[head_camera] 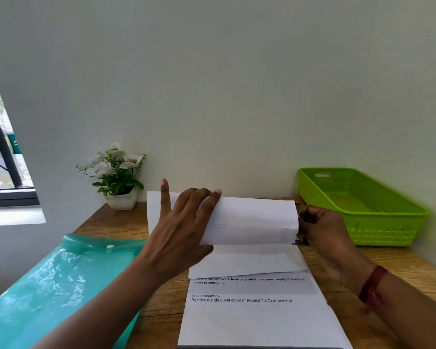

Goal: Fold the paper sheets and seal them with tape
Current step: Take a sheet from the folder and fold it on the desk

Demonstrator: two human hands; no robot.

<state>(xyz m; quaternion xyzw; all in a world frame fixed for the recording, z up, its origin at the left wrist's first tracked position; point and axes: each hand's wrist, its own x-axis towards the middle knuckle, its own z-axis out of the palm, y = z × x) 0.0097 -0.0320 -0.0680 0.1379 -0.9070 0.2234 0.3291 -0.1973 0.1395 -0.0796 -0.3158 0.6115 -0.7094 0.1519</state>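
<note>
A folded white paper sheet (252, 222) is held up off the table in front of the wall. My left hand (181, 222) holds its left part, fingers spread over the front and one finger pointing up. My right hand (317, 227) pinches the sheet's right edge, where a small bit of something, perhaps tape, shows; I cannot tell for sure. Below lies another folded white sheet (247, 263) on a stack of printed sheets (257, 313) near the table's front edge.
A teal plastic folder (61, 278) lies at the left of the wooden table (388, 268). A green plastic basket (358, 205) stands at the back right against the wall. A small potted plant with white flowers (118, 177) is at the back left. A window is far left.
</note>
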